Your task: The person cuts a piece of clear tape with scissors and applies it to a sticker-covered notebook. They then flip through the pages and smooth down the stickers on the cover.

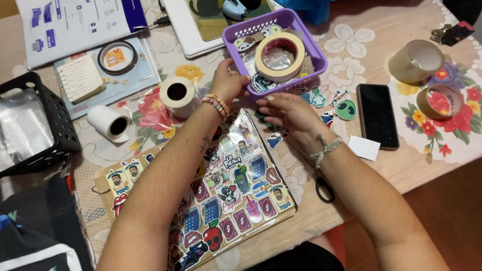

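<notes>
Purple plastic basket [317, 59] with slotted walls sits on the table [401, 165], far centre. Inside: wide roll of cream masking tape [279, 55], lying flat, plus loose stickers. Left hand [228, 83] grips the basket's near-left rim, fingers curled over the edge. Right hand [291, 114] lies just below the near wall, fingers loosely bent and touching it; whether it holds anything, cannot tell. Below the hands: sticker-covered binder [236, 195]. Right: black phone [377, 115], alien sticker [345, 109], two tape rolls [427, 75]. Left: two white paper rolls [145, 108].

Warm even light, soft shadows, sharp focus
</notes>
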